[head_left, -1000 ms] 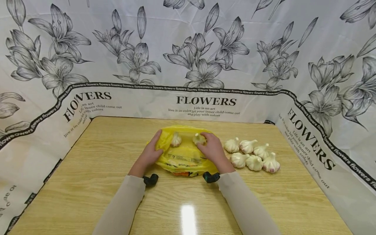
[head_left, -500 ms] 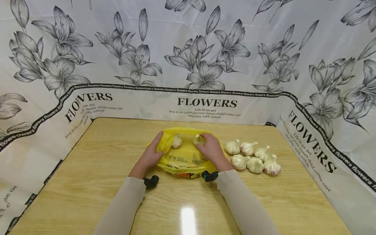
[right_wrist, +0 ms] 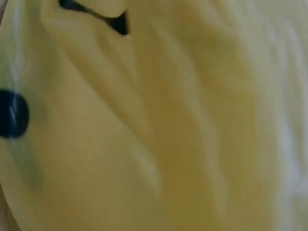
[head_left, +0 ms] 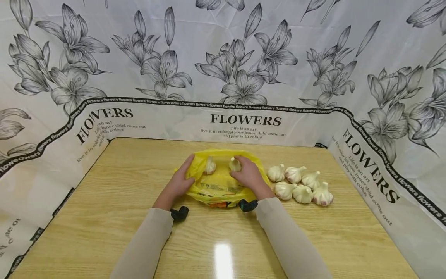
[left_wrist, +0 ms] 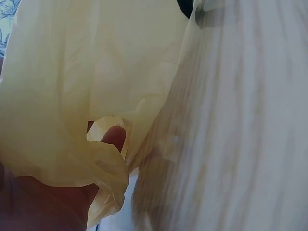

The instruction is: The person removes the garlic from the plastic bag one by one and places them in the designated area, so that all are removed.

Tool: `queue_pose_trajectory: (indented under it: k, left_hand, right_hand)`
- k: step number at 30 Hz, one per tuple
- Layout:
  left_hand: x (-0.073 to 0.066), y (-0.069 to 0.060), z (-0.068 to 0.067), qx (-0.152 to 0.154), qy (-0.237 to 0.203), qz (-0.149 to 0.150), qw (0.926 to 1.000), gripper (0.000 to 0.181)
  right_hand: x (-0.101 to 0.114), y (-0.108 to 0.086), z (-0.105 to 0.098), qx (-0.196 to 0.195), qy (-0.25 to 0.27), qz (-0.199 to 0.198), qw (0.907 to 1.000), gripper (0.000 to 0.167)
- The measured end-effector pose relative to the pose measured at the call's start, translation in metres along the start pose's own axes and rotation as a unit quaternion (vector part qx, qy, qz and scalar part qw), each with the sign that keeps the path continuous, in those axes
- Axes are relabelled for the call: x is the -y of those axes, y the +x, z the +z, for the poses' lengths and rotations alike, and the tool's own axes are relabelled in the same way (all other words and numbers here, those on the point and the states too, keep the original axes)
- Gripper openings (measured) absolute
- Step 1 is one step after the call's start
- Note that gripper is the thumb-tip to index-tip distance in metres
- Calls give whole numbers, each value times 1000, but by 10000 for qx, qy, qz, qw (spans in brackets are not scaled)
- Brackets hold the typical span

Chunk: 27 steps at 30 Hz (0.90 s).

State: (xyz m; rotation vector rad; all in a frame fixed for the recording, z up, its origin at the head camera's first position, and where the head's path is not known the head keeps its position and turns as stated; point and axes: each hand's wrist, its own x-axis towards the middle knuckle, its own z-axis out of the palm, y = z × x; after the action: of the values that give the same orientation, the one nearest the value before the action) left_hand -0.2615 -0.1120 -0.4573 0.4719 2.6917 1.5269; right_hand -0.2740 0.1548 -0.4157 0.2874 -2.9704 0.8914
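Observation:
A yellow plastic bag lies on its side on the table, its mouth spread open towards me. My left hand holds the bag's left edge, thumb on the near side and fingers behind; in the left wrist view a fingertip shows by the bunched plastic. Inside the bag, my right hand grips a garlic bulb. Another garlic bulb sits in the bag further left. Yellow plastic with dark print fills the right wrist view, hiding that hand there.
Several garlic bulbs stand in two loose rows on the wooden table, just right of the bag. A white flower-printed cloth walls the table at the back and both sides.
My right hand, with the garlic bulb, has shifted very slightly left within the bag. The bag's right side bulges further right. My left hand stays at the bag's edge.

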Motion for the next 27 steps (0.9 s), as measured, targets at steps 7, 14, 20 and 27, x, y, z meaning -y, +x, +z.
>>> queue_pose_trajectory:
  k: [7, 14, 20, 27]
  left_hand:
    - [1, 1, 1, 36, 18, -32, 10000, 84]
    - [3, 2, 0, -17, 68, 0, 10000, 84]
    - [3, 2, 0, 3, 78, -8, 10000, 85]
    - [4, 3, 1, -29, 100, -55, 9999, 84]
  right_hand:
    - [-2, 1, 2, 160, 135, 82, 9997, 57]
    - [-1, 0, 0, 269, 11, -116, 9996, 61]
    - [4, 0, 0, 459, -156, -87, 9988, 60]
    - [4, 3, 6, 450, -378, -275, 9979, 50]
